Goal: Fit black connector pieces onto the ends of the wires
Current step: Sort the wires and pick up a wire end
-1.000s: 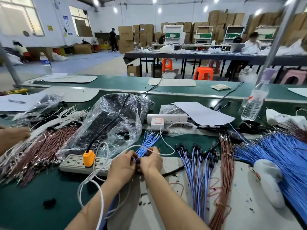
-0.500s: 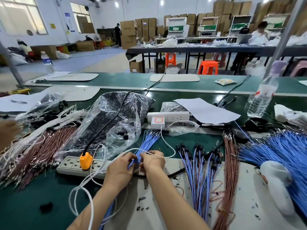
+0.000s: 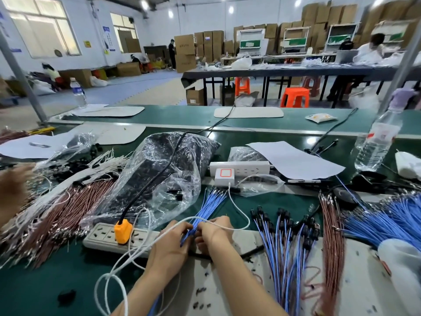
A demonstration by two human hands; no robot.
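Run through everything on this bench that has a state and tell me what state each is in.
Left hand, grips the blue wire bundle.
Right hand, pinches the same bundle.
Orange plug, plugged into the grey power strip.
White charger, plugged into the white power strip.
Water bottle, upright, capped.
Finished blue wires, black connectors fitted, lying on the mat.

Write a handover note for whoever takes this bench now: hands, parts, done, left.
Left hand and right hand both grip one blue wire bundle, its far ends without connectors, in front of the clear bag of black pieces.
Done: fitted blue wires with black connectors lie right of the hands.
Left: the held bundle, plus the loose blue pile at far right.
Whether a connector is in the fingers is hidden.
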